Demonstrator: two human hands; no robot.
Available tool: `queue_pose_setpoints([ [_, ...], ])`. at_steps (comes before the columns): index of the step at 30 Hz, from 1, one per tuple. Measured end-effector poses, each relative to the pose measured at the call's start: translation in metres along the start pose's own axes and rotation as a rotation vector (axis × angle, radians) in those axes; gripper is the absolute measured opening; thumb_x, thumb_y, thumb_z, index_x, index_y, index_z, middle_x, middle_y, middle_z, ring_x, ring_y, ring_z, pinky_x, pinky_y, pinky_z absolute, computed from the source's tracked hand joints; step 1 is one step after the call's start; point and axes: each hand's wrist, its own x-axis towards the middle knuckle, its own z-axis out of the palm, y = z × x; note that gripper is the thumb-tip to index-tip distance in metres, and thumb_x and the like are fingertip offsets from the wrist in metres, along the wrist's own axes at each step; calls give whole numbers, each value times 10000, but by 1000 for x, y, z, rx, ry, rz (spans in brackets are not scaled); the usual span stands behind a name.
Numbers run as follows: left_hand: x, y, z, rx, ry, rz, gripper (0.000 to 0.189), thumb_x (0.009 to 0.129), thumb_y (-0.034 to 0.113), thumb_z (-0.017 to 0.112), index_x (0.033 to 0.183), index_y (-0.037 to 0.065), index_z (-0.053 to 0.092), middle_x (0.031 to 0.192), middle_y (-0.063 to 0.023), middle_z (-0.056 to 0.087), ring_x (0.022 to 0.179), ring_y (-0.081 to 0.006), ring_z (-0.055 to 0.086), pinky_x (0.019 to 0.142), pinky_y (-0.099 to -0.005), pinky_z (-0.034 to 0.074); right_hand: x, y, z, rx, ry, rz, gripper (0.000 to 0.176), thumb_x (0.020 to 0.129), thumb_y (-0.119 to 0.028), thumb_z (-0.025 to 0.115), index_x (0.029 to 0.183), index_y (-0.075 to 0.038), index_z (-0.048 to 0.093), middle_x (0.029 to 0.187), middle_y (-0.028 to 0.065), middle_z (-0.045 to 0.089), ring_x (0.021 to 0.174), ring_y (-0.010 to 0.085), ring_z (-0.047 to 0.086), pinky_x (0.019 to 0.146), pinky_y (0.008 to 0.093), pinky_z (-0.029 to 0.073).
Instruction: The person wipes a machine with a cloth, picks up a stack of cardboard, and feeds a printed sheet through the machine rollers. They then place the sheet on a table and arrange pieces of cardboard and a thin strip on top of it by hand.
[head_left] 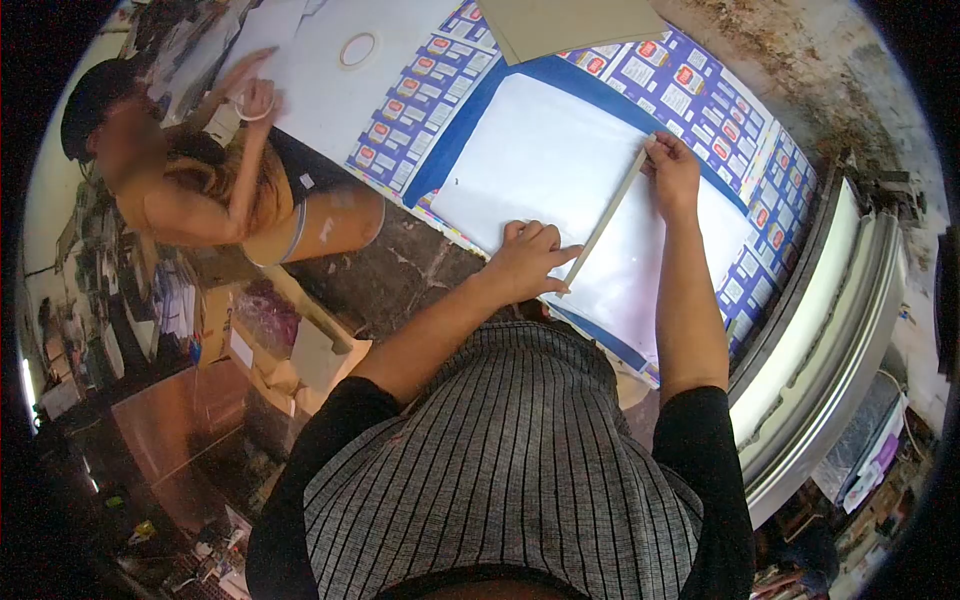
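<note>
A narrow greyish-beige strip lies slantwise across a white sheet on the work table. At its far end my right hand is closed, with thumb and fingers gripping the strip. My left hand rests by the near end, index finger and thumb against the strip's edge, the other fingers curled on the sheet. Blue borders show around the white sheet. Underneath spread purple printed sheets with repeated labels.
Brown boards lie at the table's far side. A tape roll sits on white paper to the left. Another person works there, holding a white ring-shaped roll. A brown drum stands nearby; a long metal roller is at right.
</note>
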Motion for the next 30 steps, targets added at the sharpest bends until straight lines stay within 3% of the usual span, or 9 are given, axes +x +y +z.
queue_pose_setpoints([
  [4,1,-1,0,16,-10,-5,702,726,460,804,1364,228,625,1033,-42,525,1039,-239,478,930,-455,295,0,0,1,5,26,-22,287,939,-89,673,1177,65,630,1001,97,669,842,156,656,719,277,590],
  [11,2,0,-1,35,-27,-7,709,723,473,805,1365,236,622,1043,-44,532,1050,-244,483,928,-470,305,3,4,-1,1,9,1,317,950,-74,654,1234,54,593,1020,80,666,861,147,648,719,267,549],
  [14,2,1,0,53,-44,-12,722,730,484,798,1380,235,607,1057,-49,540,1065,-250,485,926,-480,312,3,5,-1,-11,38,-33,270,939,-60,661,1177,64,635,953,77,666,826,141,652,678,267,582],
  [17,3,1,1,63,-31,-9,735,739,482,795,1399,235,587,1068,-54,547,1076,-259,486,928,-486,314,4,4,-5,-130,41,-60,284,923,-123,690,1164,27,673,945,100,703,831,174,674,715,301,572],
  [19,4,2,1,63,-12,-7,739,743,476,796,1407,236,578,1071,-56,551,1079,-264,487,931,-488,313,5,-1,-10,-638,62,-219,321,887,-205,720,1150,-22,708,982,139,736,866,242,702,798,344,553],
  [21,6,5,-4,26,-129,-65,729,749,434,799,1408,219,573,1100,-65,552,1142,-275,478,968,-493,293,15,1,-16,-702,35,-242,345,864,-230,729,1153,-42,714,1013,153,736,896,273,705,837,353,542],
  [30,5,5,-4,35,-82,-51,748,734,460,806,1414,256,571,1054,-53,544,1092,-264,486,933,-489,311,23,-9,-13,-930,-65,-212,380,811,-235,741,1160,-84,732,1051,161,737,966,313,710,860,377,543],
])
